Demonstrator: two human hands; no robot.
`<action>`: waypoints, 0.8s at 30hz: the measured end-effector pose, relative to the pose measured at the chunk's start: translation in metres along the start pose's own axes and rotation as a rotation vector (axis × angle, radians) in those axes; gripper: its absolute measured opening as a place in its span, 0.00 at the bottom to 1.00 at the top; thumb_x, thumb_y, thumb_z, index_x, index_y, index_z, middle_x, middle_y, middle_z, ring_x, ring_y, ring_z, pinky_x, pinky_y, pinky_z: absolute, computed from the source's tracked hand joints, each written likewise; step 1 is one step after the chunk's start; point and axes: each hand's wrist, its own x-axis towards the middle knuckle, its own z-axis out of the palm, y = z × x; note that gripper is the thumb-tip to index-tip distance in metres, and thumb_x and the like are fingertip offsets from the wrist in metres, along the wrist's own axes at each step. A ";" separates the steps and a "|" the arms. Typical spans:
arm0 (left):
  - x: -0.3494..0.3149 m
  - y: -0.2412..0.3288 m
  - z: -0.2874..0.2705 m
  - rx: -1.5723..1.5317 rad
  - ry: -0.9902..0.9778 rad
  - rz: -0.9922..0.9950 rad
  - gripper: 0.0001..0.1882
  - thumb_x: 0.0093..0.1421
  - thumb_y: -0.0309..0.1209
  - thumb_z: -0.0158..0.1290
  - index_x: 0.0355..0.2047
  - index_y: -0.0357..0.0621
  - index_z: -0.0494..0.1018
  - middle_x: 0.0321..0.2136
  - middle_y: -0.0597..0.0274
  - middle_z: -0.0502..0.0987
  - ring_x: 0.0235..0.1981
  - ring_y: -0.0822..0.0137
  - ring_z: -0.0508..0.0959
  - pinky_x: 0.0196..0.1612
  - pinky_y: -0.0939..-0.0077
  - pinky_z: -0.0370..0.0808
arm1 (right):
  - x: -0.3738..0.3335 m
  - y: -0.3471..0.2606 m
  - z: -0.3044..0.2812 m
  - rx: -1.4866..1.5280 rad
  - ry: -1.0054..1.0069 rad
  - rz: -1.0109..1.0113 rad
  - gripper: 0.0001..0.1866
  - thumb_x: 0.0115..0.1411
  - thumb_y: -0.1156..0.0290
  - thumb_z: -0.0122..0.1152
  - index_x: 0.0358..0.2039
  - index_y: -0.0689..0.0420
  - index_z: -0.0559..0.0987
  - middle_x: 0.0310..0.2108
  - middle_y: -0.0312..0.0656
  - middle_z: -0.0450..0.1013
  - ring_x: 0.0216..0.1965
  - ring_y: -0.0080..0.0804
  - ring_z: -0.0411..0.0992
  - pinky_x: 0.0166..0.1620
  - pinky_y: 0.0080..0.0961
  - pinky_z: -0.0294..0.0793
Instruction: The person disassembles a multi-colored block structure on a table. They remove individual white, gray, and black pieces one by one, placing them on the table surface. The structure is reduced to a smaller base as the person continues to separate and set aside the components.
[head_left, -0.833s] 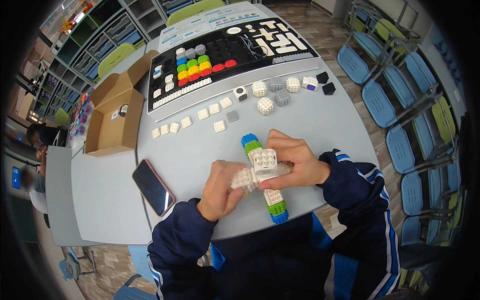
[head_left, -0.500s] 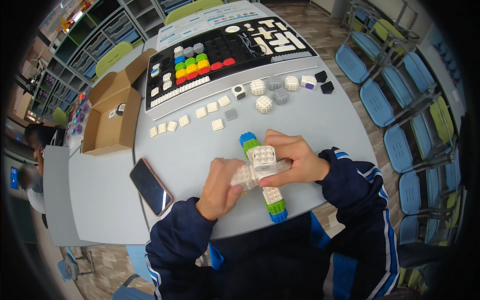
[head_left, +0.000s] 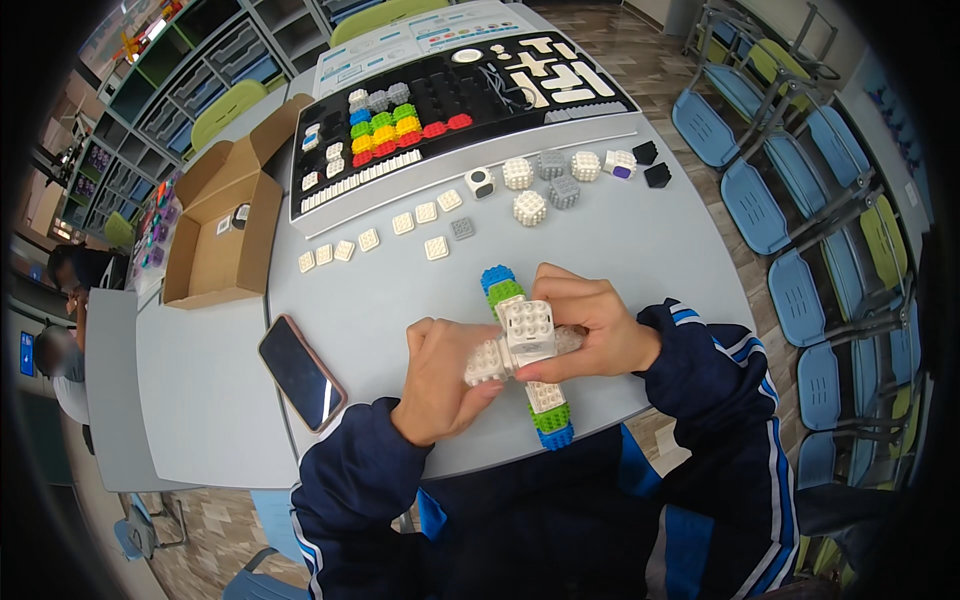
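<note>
In front of me is a model of studded building blocks, with a white block (head_left: 530,325) on top at its centre. One arm of the model ends far in green and blue blocks (head_left: 497,280), the other near in green and blue blocks (head_left: 553,425). My right hand (head_left: 597,325) grips the centre from the right, thumb along the white block's near side. My left hand (head_left: 440,375) is closed around a white studded piece (head_left: 486,362) on the model's left side, thumb below and fingers above. The fingertips there are slightly blurred.
Beyond the model lie several white square tiles (head_left: 435,247), a grey tile (head_left: 461,228) and several rounded cubes (head_left: 529,208). Farther back stands a parts tray (head_left: 465,150). To the left are a phone (head_left: 302,372) and an open cardboard box (head_left: 225,220).
My left hand's fingers have shifted a little around the white piece on the left. The central white block sits slightly nearer to me. My right hand keeps its grip.
</note>
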 end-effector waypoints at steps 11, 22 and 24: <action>-0.005 0.002 -0.004 0.014 -0.054 0.002 0.25 0.48 0.38 0.58 0.47 0.42 0.70 0.37 0.61 0.73 0.37 0.60 0.67 0.47 0.64 0.55 | 0.003 -0.005 -0.004 0.013 -0.042 -0.074 0.19 0.40 0.67 0.78 0.28 0.63 0.77 0.25 0.40 0.67 0.30 0.34 0.64 0.32 0.26 0.65; -0.003 0.011 -0.016 0.151 -0.153 0.021 0.32 0.40 0.39 0.65 0.48 0.45 0.71 0.37 0.65 0.73 0.37 0.62 0.67 0.45 0.64 0.54 | 0.004 -0.011 -0.006 -0.035 -0.038 -0.153 0.19 0.38 0.70 0.79 0.26 0.65 0.77 0.26 0.41 0.68 0.29 0.34 0.64 0.28 0.26 0.63; -0.003 0.012 -0.017 0.141 -0.170 0.028 0.32 0.40 0.38 0.65 0.48 0.45 0.71 0.37 0.65 0.72 0.37 0.62 0.67 0.44 0.64 0.55 | 0.004 -0.012 -0.006 -0.020 -0.042 -0.168 0.19 0.38 0.70 0.79 0.25 0.65 0.78 0.26 0.41 0.68 0.29 0.34 0.65 0.28 0.26 0.62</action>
